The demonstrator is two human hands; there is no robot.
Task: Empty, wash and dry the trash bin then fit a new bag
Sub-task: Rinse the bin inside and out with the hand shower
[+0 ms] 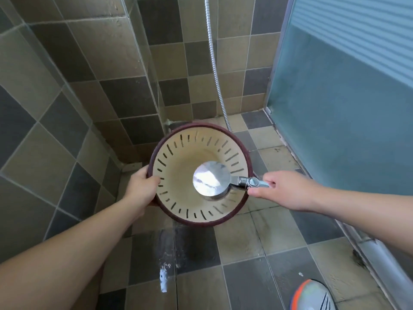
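Tiled shower floor, brown/grey checker, wet streak bottom centre. Left hand grips left rim of trash bin, thumb curled inside; bin held above floor, mouth toward camera, beige slotted interior, maroon rim. Chrome shower head over bin mouth. Right hand pinches its handle, fingers curled. Hose runs up wall. Frosted glass door right. Shoe bottom right.

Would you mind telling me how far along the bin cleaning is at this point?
Emptying looks done: the trash bin shows a bare cream inside, no rubbish or bag. Washing is in hand: the left hand grips the bin's rim, the right hand holds the shower head over its mouth, and the floor tiles below look wet. Drying and fitting a new bag remain; no cloth or bag is in view.
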